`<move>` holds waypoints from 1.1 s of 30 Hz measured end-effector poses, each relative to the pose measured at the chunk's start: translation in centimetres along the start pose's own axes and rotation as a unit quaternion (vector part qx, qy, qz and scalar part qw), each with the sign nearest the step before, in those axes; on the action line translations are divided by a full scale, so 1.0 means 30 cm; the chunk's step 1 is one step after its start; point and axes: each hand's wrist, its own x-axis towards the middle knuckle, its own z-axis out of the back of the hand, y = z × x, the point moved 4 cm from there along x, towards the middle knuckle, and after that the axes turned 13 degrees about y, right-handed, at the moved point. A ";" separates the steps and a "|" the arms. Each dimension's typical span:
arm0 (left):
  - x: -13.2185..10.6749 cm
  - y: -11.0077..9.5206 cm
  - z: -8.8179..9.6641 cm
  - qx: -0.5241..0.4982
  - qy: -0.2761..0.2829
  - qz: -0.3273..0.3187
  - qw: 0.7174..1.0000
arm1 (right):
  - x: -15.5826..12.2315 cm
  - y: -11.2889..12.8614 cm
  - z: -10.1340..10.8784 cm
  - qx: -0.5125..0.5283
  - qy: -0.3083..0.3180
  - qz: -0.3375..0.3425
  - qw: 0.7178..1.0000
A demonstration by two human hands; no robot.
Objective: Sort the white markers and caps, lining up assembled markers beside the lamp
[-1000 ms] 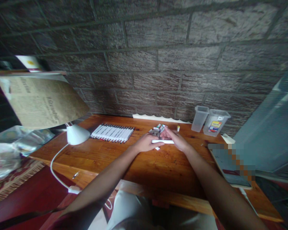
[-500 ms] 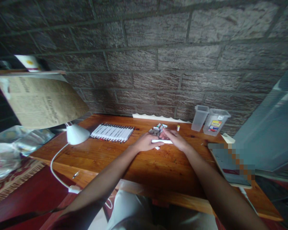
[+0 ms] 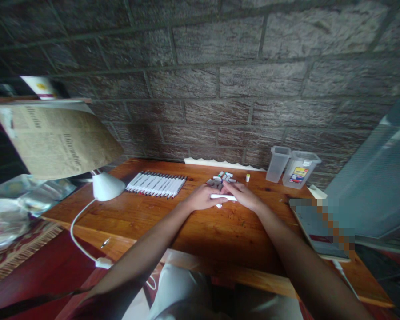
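Note:
Both hands meet over the middle of a wooden desk [image 3: 200,231]. My left hand [image 3: 203,198] and my right hand [image 3: 242,195] each close on an end of one white marker [image 3: 222,197], held level just above the wood. Right behind the hands lies a small heap of loose marker caps [image 3: 222,178]. A row of several white markers [image 3: 156,184] lies side by side to the left of my left hand.
A white desk lamp [image 3: 106,186] with its cord stands at the left. Two clear plastic containers [image 3: 291,168] sit at the back right by the brick wall. A blurred flat item [image 3: 320,229] lies on the right edge. A small yellow-tipped cap [image 3: 247,178] sits apart.
My right hand has slid slightly left along the marker, bringing the two hands closer together. The marker has shifted a little left with them.

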 end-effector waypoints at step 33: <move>0.003 -0.003 -0.011 0.003 -0.006 0.002 1.000 | -0.004 0.020 -0.002 0.032 -0.016 0.008 0.999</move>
